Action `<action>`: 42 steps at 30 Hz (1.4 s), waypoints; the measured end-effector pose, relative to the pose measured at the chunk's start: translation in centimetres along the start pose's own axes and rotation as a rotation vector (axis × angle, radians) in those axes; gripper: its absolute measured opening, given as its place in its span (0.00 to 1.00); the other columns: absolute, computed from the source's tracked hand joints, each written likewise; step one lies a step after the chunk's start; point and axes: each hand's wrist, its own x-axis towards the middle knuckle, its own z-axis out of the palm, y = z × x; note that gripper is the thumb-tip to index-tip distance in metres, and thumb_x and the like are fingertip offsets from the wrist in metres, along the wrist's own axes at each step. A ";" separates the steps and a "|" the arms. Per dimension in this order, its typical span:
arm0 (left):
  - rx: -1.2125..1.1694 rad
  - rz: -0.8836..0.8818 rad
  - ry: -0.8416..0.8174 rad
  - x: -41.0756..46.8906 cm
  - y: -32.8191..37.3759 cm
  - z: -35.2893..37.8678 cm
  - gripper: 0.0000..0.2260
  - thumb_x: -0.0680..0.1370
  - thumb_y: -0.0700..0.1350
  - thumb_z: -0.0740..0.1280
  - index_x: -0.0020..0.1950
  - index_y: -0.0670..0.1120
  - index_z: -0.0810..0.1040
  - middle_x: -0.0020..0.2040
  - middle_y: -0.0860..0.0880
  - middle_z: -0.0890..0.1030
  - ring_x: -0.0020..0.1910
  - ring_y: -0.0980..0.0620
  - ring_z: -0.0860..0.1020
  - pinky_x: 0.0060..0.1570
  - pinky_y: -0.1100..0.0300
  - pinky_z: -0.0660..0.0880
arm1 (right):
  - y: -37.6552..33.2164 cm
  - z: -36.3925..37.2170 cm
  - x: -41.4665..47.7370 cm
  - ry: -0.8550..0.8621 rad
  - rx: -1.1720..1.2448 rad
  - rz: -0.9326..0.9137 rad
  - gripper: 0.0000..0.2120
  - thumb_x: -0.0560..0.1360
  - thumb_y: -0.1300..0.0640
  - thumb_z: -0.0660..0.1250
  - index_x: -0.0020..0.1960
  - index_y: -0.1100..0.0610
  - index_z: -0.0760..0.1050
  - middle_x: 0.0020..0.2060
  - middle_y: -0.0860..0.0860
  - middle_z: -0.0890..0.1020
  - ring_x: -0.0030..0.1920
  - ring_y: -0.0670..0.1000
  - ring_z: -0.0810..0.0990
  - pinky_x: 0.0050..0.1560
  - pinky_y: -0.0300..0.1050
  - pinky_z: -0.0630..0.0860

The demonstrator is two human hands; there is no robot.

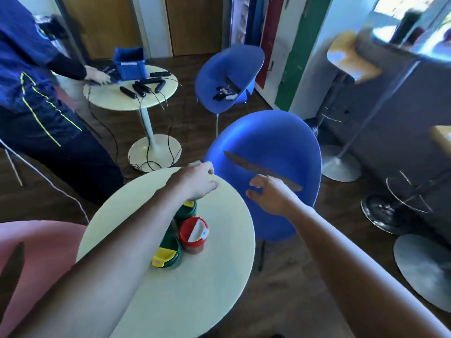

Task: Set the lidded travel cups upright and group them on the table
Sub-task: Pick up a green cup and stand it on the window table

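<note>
Three lidded travel cups stand upright and close together on the round pale table [219,276]. The cup with a red lid and white flap [194,234] is on the right. A cup with a green lid and yellow flap [168,253] is nearest me. A second green-lidded cup [188,209] stands behind them, partly under my left forearm. My left hand [195,180] hovers over the table's far edge, fingers curled, nothing seen in it. My right hand [268,193] floats past the table's right edge, fingers apart and empty.
A blue chair [280,142] sits just beyond the table, a second blue chair [227,76] farther back. A pink chair [36,252] is at my left. Another person [36,93] stands at a second round table [131,93] with a blue box and black devices. Bar stools stand right.
</note>
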 end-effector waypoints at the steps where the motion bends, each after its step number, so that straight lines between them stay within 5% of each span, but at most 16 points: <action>1: 0.036 0.034 -0.027 0.7 1.8 0.0 0.17 0.75 0.56 0.67 0.61 0.52 0.73 0.62 0.51 0.76 0.61 0.46 0.76 0.54 0.53 0.73 | 1.3 -1.4 -0.4 0.012 -0.021 0.033 0.17 0.74 0.43 0.66 0.60 0.50 0.76 0.55 0.51 0.81 0.55 0.56 0.79 0.56 0.51 0.76; 7: 0.257 0.150 -0.173 3.4 14.2 1.9 0.19 0.75 0.58 0.66 0.63 0.54 0.72 0.56 0.49 0.77 0.51 0.45 0.76 0.45 0.54 0.70 | 10.1 -10.0 -4.2 0.068 -0.081 0.194 0.16 0.72 0.40 0.65 0.56 0.45 0.74 0.51 0.49 0.81 0.47 0.57 0.80 0.49 0.48 0.78; 11: 0.355 0.245 -0.201 4.6 23.0 3.9 0.17 0.76 0.58 0.65 0.61 0.53 0.73 0.55 0.50 0.77 0.51 0.45 0.76 0.47 0.52 0.73 | 17.0 -14.9 -7.1 0.080 -0.094 0.244 0.12 0.67 0.36 0.63 0.41 0.43 0.71 0.46 0.47 0.81 0.49 0.55 0.82 0.50 0.50 0.79; 17: 0.410 0.382 -0.206 5.9 35.9 8.0 0.14 0.74 0.59 0.65 0.56 0.55 0.72 0.56 0.50 0.78 0.52 0.45 0.76 0.45 0.53 0.72 | 26.0 -21.1 -12.6 0.130 -0.165 0.392 0.13 0.71 0.39 0.65 0.52 0.44 0.75 0.54 0.50 0.81 0.51 0.55 0.80 0.47 0.45 0.74; 20: 0.470 0.498 -0.194 5.8 42.0 9.9 0.17 0.76 0.59 0.65 0.62 0.54 0.73 0.61 0.50 0.78 0.57 0.44 0.78 0.47 0.53 0.71 | 29.8 -23.6 -15.8 0.190 -0.196 0.512 0.17 0.72 0.39 0.64 0.56 0.47 0.76 0.54 0.51 0.81 0.53 0.56 0.81 0.49 0.47 0.74; 27: 0.549 0.735 -0.179 6.2 54.4 13.1 0.20 0.75 0.60 0.65 0.63 0.53 0.73 0.65 0.49 0.78 0.61 0.44 0.78 0.55 0.50 0.73 | 37.5 -29.3 -22.2 0.325 -0.198 0.765 0.17 0.73 0.41 0.63 0.54 0.51 0.76 0.51 0.52 0.82 0.52 0.57 0.81 0.48 0.48 0.74; 37: 0.489 0.973 -0.130 8.9 70.8 15.1 0.18 0.76 0.58 0.65 0.63 0.54 0.74 0.62 0.50 0.78 0.59 0.44 0.78 0.54 0.50 0.73 | 47.3 -36.8 -26.6 0.432 -0.162 0.975 0.17 0.73 0.40 0.63 0.55 0.50 0.75 0.54 0.52 0.81 0.55 0.58 0.79 0.49 0.49 0.72; 42: 0.451 1.054 -0.152 12.7 79.0 16.7 0.17 0.76 0.57 0.65 0.62 0.52 0.75 0.60 0.50 0.78 0.53 0.46 0.76 0.51 0.51 0.73 | 53.0 -41.4 -25.8 0.509 -0.124 1.056 0.15 0.74 0.42 0.62 0.54 0.50 0.75 0.51 0.52 0.81 0.48 0.56 0.76 0.46 0.48 0.71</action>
